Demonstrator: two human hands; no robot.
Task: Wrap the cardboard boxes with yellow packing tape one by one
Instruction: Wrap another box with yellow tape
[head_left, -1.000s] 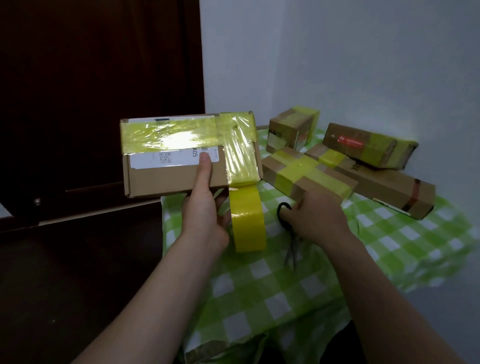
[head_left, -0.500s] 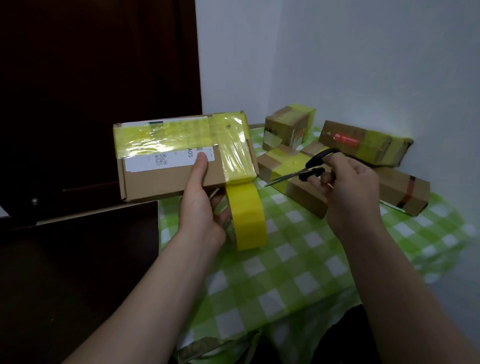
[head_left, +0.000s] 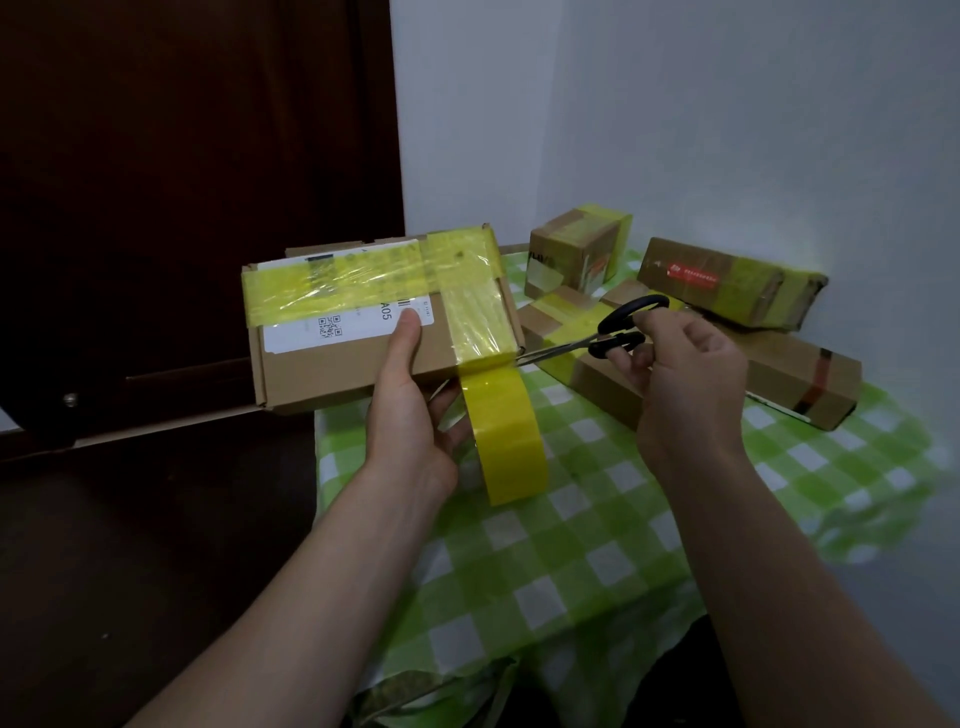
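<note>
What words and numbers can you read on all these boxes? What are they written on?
"A05": on the white label of the held box, turned sideways.
Tiny print at that label's right edge: too small to read. The square code beside "A05" is a pattern, not words.
Red label on the back right box: white writing, too blurred to read.
Small back box: dark letters on its side, too blurred to read.

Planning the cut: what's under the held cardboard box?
Under the brown cardboard box, a yellow packing tape roll hangs; left hand fingers reach beneath. Its underside is hidden.
</note>
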